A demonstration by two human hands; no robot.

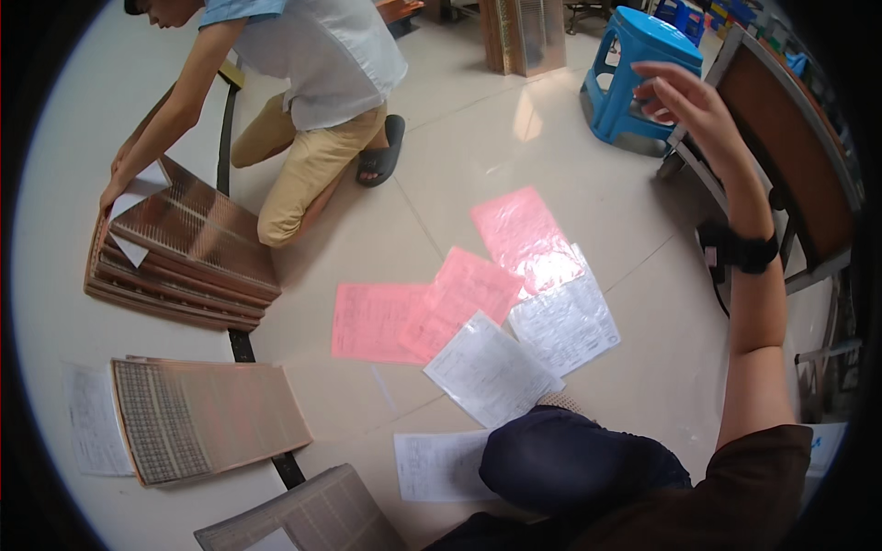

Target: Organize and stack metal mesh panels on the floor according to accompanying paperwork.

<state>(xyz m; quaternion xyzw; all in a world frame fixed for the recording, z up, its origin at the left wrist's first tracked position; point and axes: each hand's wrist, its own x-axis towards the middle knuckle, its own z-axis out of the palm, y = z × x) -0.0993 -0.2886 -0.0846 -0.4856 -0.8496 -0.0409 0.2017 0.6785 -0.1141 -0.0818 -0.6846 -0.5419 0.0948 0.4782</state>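
Observation:
My right hand [684,99] is raised at the upper right, in front of a blue plastic stool [657,41]. Its fingers are loosely bent and apart, with nothing seen in them. My left hand is out of view. On the floor before my bent knee lie pink printed sheets [381,317], one of them in a glossy sleeve [528,230]. White printed sheets [491,367] overlap them, and another white sheet [436,466] lies partly behind my knee.
At the left, a kneeling person [317,73] has both hands on a stack of copper-coloured panels [197,234] with white paper. More panels [216,413] lean along the wall below, some [312,514] at the lower edge. A metal-framed brown board [781,147] stands at right.

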